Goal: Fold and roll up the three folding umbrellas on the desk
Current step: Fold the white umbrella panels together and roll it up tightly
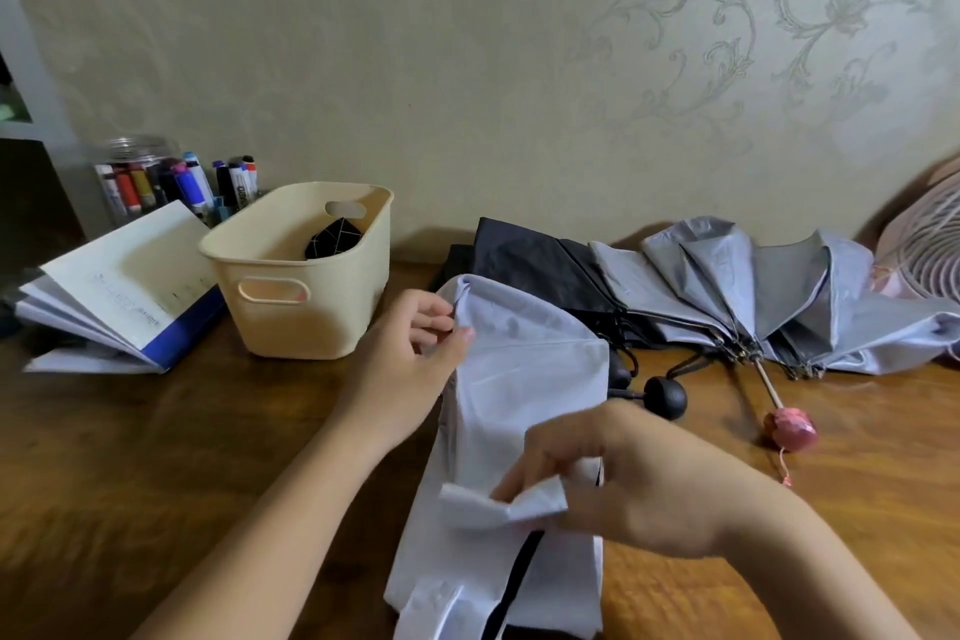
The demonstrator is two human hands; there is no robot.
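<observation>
A white folding umbrella (524,405) lies lengthwise on the wooden desk (156,457) in front of me, its canopy loose. My left hand (415,359) pinches the fabric near its far top edge. My right hand (613,473) grips the umbrella's white closing strap (488,509) over its middle. Behind it lies a black umbrella (540,270) with a round black handle (666,398). To the right a grey umbrella (779,291) sprawls half open, its pink handle (789,427) pointing toward me.
A cream plastic basket (291,307) with a dark item inside stands at the left back. An open book or folder (114,296) lies left of it, a jar of markers (156,182) behind. A pink fan (924,250) sits at the right edge against the wall.
</observation>
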